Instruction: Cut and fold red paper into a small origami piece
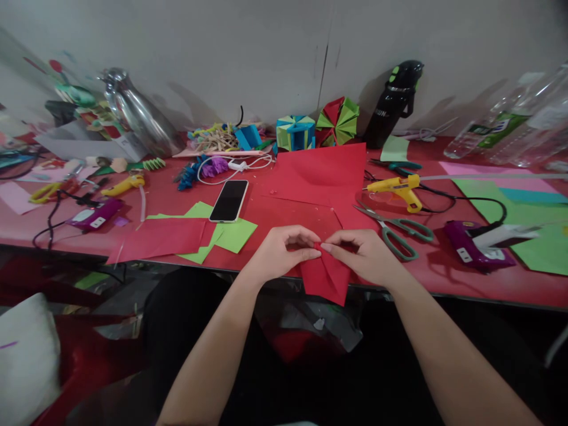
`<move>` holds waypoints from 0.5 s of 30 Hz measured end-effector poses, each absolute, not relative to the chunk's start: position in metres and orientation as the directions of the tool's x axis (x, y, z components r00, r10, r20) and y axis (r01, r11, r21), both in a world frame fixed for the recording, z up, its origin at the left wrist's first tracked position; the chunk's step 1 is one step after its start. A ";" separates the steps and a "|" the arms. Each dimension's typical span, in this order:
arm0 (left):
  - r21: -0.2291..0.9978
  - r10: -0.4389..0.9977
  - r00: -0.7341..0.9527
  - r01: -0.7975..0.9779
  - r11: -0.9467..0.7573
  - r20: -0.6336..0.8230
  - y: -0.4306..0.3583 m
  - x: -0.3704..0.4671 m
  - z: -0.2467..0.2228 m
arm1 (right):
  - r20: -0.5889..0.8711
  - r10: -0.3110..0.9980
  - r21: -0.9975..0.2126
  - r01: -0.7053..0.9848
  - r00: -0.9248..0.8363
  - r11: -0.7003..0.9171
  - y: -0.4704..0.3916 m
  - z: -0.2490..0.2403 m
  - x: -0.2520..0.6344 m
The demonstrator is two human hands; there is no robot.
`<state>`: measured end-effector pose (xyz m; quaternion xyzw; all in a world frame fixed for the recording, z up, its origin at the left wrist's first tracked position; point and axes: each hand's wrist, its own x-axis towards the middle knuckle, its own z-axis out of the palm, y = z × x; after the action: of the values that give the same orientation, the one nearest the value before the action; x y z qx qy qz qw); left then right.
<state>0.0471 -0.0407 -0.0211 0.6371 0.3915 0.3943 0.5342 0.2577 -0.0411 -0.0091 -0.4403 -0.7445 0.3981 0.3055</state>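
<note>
Pinching the folded red paper (327, 275) at its top, left hand (290, 249) and right hand (355, 251) meet thumb-to-forefinger, fingers curled, forearms angling inward from below, paper hanging over the counter's (261, 216) near edge, green-handled scissors (399, 231) right, phone (229, 201) farther left, larger red sheet (319, 174) beyond.

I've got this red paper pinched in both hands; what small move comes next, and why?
I'd probably lay the creased red paper on the table and press its fold: your left hand and right hand pinch only its upper end, while its lower part sticks out past the table edge.
</note>
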 end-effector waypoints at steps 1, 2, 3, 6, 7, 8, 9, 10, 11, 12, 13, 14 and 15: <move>0.990 0.919 0.385 0.075 -0.120 0.082 -0.041 0.047 -0.021 | 0.100 0.899 -0.864 0.411 -0.426 0.291 -0.041 -0.009 0.258; 0.990 0.918 0.387 0.074 -0.116 0.079 -0.041 0.047 -0.021 | 0.098 0.900 -0.866 0.409 -0.425 0.287 -0.041 -0.008 0.258; 0.991 0.918 0.390 0.073 -0.112 0.075 -0.041 0.047 -0.021 | 0.097 0.900 -0.868 0.407 -0.425 0.286 -0.041 -0.008 0.258; 0.991 0.915 0.398 0.075 -0.110 0.071 -0.042 0.046 -0.020 | 0.106 0.895 -0.868 0.399 -0.433 0.296 -0.042 -0.008 0.258; 0.990 0.913 0.401 0.076 -0.116 0.076 -0.043 0.046 -0.020 | 0.113 0.893 -0.866 0.398 -0.435 0.304 -0.043 -0.008 0.259; 0.989 0.911 0.403 0.076 -0.127 0.086 -0.043 0.046 -0.019 | 0.127 0.890 -0.860 0.398 -0.438 0.319 -0.043 -0.008 0.258; 0.987 0.909 0.405 0.072 -0.144 0.103 -0.043 0.047 -0.019 | 0.149 0.885 -0.851 0.398 -0.442 0.342 -0.044 -0.009 0.258; 0.983 0.905 0.405 0.065 -0.170 0.129 -0.043 0.047 -0.018 | 0.185 0.878 -0.837 0.397 -0.442 0.377 -0.045 -0.009 0.258; 0.978 0.902 0.400 0.054 -0.200 0.162 -0.043 0.047 -0.017 | 0.239 0.866 -0.815 0.395 -0.439 0.425 -0.046 -0.010 0.257; 0.972 0.899 0.389 0.040 -0.232 0.199 -0.042 0.047 -0.017 | 0.308 0.848 -0.781 0.394 -0.431 0.484 -0.047 -0.010 0.255; 0.965 0.897 0.375 0.024 -0.261 0.234 -0.042 0.047 -0.016 | 0.390 0.820 -0.735 0.395 -0.419 0.551 -0.049 -0.011 0.254; 0.958 0.894 0.361 0.007 -0.285 0.263 -0.042 0.047 -0.016 | 0.473 0.782 -0.679 0.399 -0.405 0.617 -0.050 -0.012 0.253; 0.953 0.892 0.351 -0.004 -0.303 0.285 -0.042 0.046 -0.016 | 0.551 0.736 -0.616 0.405 -0.393 0.676 -0.051 -0.012 0.252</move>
<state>0.0464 -0.0424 -0.0155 0.6628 0.3351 0.4607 0.4859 0.2515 -0.0514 -0.0124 -0.3516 -0.8113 0.1955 0.4242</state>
